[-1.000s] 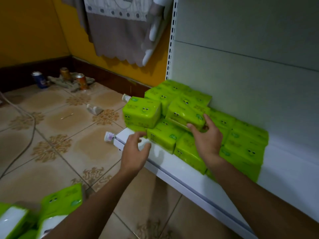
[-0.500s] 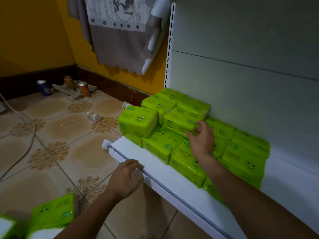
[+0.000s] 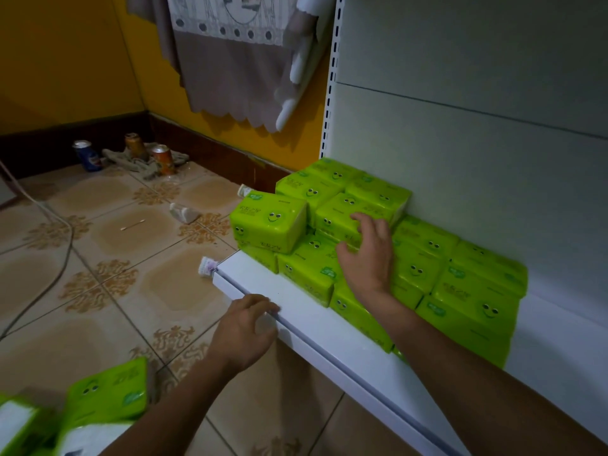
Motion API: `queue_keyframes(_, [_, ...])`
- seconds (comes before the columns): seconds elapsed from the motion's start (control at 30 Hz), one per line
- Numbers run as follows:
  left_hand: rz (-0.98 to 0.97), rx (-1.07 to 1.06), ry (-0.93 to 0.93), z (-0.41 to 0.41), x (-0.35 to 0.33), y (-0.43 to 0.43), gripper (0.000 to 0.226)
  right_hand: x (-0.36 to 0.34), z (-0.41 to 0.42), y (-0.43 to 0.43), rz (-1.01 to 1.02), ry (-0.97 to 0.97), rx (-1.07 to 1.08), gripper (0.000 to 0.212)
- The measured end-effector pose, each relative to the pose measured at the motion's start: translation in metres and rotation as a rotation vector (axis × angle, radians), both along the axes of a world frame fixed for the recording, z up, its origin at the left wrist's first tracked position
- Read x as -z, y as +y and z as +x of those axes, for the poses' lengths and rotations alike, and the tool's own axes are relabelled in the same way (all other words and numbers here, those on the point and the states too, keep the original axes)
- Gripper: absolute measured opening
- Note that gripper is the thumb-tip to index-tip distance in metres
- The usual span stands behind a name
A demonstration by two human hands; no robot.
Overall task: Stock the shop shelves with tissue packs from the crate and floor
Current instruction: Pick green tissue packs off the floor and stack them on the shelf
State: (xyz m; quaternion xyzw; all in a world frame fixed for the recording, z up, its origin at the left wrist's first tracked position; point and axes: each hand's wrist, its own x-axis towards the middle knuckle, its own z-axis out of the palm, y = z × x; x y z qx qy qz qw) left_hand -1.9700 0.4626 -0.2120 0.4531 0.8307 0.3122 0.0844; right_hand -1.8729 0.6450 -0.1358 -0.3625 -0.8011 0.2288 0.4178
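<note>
Overhanging risk: the bright green plastic-wrapped tissue pack (image 3: 268,222) printed with smiling faces sits on the upper tier at centre frame. It is at the very left end of the white metal shelf (image 3: 329,327) and seems to jut past it, so a leftward nudge would likely tip it onto the floor.
Right hand: the right hand (image 3: 365,258) lies with fingers spread wide and flat on the two-tier stack of green tissue packs (image 3: 460,291), right of centre, gripping nothing. Pressing unevenly on soft, slippery wrappers could make an upper pack slide off its neighbour.
Left hand: the left hand (image 3: 245,330) is below centre, fingers loosely bent with their tips on the shelf's front lip. It holds no pack, and the thumb is hidden.
Stack: the packs are pushed back against the pale grey back panel (image 3: 460,176). The front row is staggered rather than flush, so further packs may sit crooked.
Loose stock: more green packs (image 3: 105,390) wait at the lower left of the frame, blurred. Whether they lie in a crate or on the tiles cannot be told.
Floor: a grey cable (image 3: 65,251) crosses the patterned tiles at the left, and three drink cans (image 3: 163,159) stand at the upper left. Reaching back for stock could mean snagging the cable or stepping on the debris.
</note>
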Motion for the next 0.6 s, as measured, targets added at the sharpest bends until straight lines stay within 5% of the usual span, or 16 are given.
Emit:
queue_keyframes(0.13, [-0.03,-0.01,-0.011,0.005,-0.004,-0.003,0.076,0.002,-0.022,-0.02,0.225,-0.209,-0.249,0.054])
queue_keyframes(0.27, [-0.04,-0.048,0.004,0.008,-0.009,-0.019,0.08,-0.004,-0.048,-0.027,0.237,-0.405,-0.402,0.063])
queue_keyframes(0.6, [-0.134,-0.209,-0.07,-0.027,-0.013,-0.087,0.059,0.001,-0.08,-0.012,0.338,-0.511,-0.348,0.049])
